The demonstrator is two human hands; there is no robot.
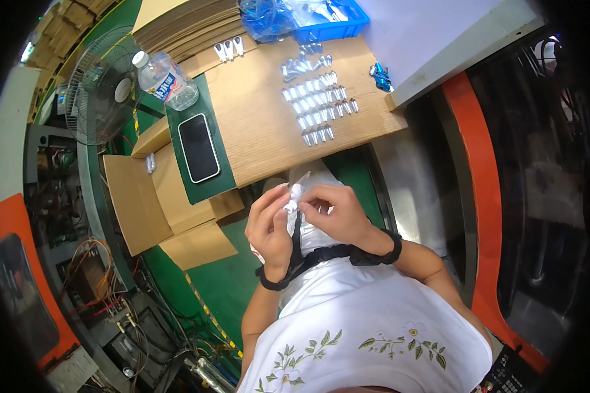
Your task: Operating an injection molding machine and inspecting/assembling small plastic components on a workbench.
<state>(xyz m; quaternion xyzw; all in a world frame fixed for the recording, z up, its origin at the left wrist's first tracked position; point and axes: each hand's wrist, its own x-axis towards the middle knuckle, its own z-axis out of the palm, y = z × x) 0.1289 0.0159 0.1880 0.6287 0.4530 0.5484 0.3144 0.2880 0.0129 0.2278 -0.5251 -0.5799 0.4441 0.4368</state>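
Observation:
Close to my body, just off the near edge of the cardboard sheet (249, 124), my two hands meet at a small white piece (294, 196) with an uneven shape. My left hand (269, 229) pinches it from the left with thumb and fingertips. On its other side my right hand (337, 211) has its fingers curled in, thumb and forefinger pressed close to the piece. What exactly the piece is stays unclear, since the fingers cover part of it. Several small shiny silver parts (311, 101) lie in rows on the cardboard.
A phone (199, 149) and a plastic bottle (177, 88) rest at the table's left. Behind are stacked cardboard (190, 29) and a blue bin (334, 29). Small blue parts (380, 76) lie at right. An open carton (137, 203) and a fan (105, 85) stand left.

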